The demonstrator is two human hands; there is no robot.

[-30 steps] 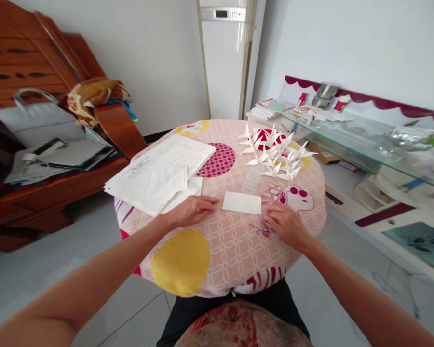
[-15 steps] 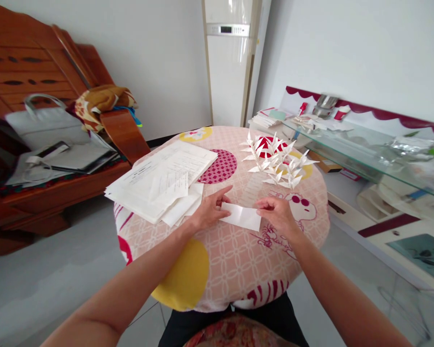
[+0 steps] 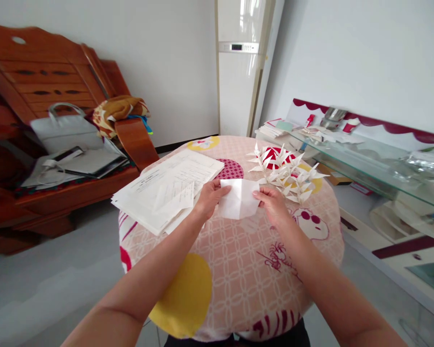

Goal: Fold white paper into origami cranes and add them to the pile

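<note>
In the middle of the frame, I'm holding a small, thin white paper sheet (image 3: 238, 201) just above the round tabletop (image 3: 238, 279), which is wearing a pink patterned cloth. My left hand (image 3: 209, 198) is pinching its left edge between thumb and fingers, and my right hand (image 3: 273, 201) is pinching the right edge, so my grip is closing on the paper at both sides. The sheet is spreading open between them and showing a crease down its middle.

Right of centre, a cluster of pointed, bird-like white folded-paper figures (image 3: 284, 171) is standing close together beyond my right hand; those are looking fully shaped to me. The sheet I'm holding is looking barely begun by comparison: it's carrying creases but no points or wings, so I'd judge nearly all of its shaping is remaining. I can't tell how many figures are making up the cluster.

Left of centre, a loose stack of white printed papers (image 3: 166, 188) is lying on the cloth, its nearer edge sitting beside my left hand and forearm.
</note>
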